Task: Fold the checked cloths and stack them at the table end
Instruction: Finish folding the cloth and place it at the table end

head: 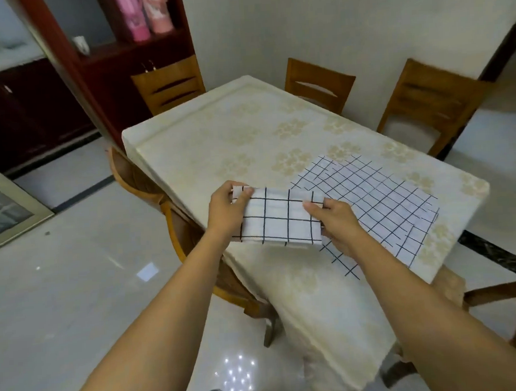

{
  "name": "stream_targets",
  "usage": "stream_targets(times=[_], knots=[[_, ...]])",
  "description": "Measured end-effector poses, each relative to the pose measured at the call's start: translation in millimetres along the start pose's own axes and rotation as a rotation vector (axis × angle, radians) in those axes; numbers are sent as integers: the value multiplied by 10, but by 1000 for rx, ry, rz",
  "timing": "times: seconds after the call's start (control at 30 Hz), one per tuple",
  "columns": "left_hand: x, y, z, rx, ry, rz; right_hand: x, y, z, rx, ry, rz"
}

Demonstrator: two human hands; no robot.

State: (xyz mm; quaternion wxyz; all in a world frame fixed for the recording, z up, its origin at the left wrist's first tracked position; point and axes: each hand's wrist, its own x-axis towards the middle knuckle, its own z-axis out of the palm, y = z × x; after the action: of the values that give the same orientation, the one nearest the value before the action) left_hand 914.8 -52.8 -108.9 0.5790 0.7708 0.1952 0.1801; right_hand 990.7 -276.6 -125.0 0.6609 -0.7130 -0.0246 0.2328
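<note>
A folded white cloth with a black check [279,221] is held above the table's near left edge. My left hand [226,210] grips its left end, thumb on top. My right hand [336,224] grips its right end. Beneath and to the right, unfolded checked cloths [379,201] lie spread flat and overlapping on the table [218,143], which has a cream flowered cover. The far end of the table bears no cloth.
Wooden chairs stand round the table: one at the far end [167,83], two on the right side [316,84] [425,103], one tucked on the left [148,186], one at the near right [513,307]. A dark red cabinet [109,53] stands behind.
</note>
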Motion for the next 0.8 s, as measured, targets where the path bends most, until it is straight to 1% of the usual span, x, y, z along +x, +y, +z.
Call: stream_targets(times=[0.07, 0.13, 0.2, 0.27, 0.37, 0.5, 0.63, 0.8], knots=[[37, -52, -212, -69, 7, -43, 22, -77, 295, 38, 35, 27], [102, -160, -449, -189, -7, -150, 110, -117, 628, -7, 85, -8], [162, -281, -749, -317, -72, -252, 217, -131, 1005, -38, 121, -54], [272, -482, -1097, -355, -142, -319, 281, -184, 1431, -58, 173, -67], [456, -646, -1611, -348, -124, -281, 367, -290, 2087, -73, 214, -97], [768, -760, -2150, -293, -76, -209, 537, -347, 2771, -189, 284, -152], [1107, -860, -2466, -180, -68, -119, 684, -405, 3193, -282, 371, -184], [1609, -990, -2722, -200, -104, -154, 1118, -505, 3568, -332, 425, -239]])
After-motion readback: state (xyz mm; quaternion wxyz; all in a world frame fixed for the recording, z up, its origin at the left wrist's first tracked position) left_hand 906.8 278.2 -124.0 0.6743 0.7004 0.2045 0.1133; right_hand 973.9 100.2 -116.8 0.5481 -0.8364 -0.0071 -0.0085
